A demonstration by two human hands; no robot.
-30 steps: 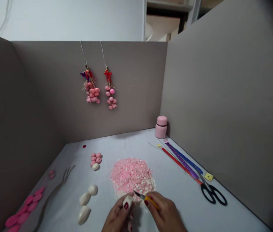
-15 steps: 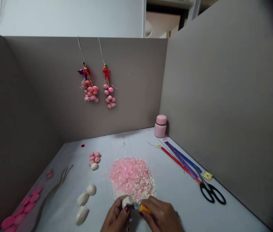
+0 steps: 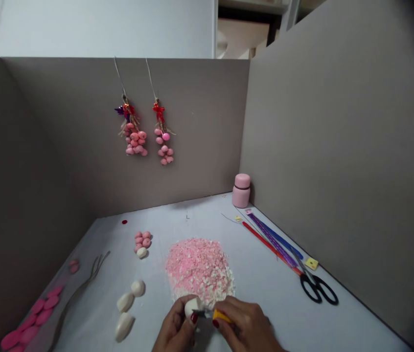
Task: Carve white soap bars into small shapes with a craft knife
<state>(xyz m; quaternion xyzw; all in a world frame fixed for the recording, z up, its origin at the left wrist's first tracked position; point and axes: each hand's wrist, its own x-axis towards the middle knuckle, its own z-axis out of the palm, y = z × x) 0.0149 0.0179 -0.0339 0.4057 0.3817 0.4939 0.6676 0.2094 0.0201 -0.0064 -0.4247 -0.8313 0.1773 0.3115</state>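
A lane runs between pile (image 3: 199, 266) and scissors (image 3: 312, 279) to the table's (image 3: 262, 278) back edge; the bottle (image 3: 241, 195) blocks the back-right corner.

Left fingers (image 3: 177, 309) and right fingers (image 3: 237, 307) curl inward, near each other.

1. Held piece (image 3: 191, 306): plain white.
2. Craft knife (image 3: 223, 317): yellow handle, dark blade.
3. Shavings heap (image 3: 196, 264): pink flecked with white, whiter along near edge.
4. Flat ovals (image 3: 29, 334): hot pink.
5. Ribbons (image 3: 272, 241): red, blue, and purple with pale flecks.
6. Scissors (image 3: 313, 287): black handles, grey blades.
7. Lidded jar (image 3: 241, 196): soft pink, dark band.
8. Worktop (image 3: 166, 322): whitish; panels (image 3: 199, 127) grey.
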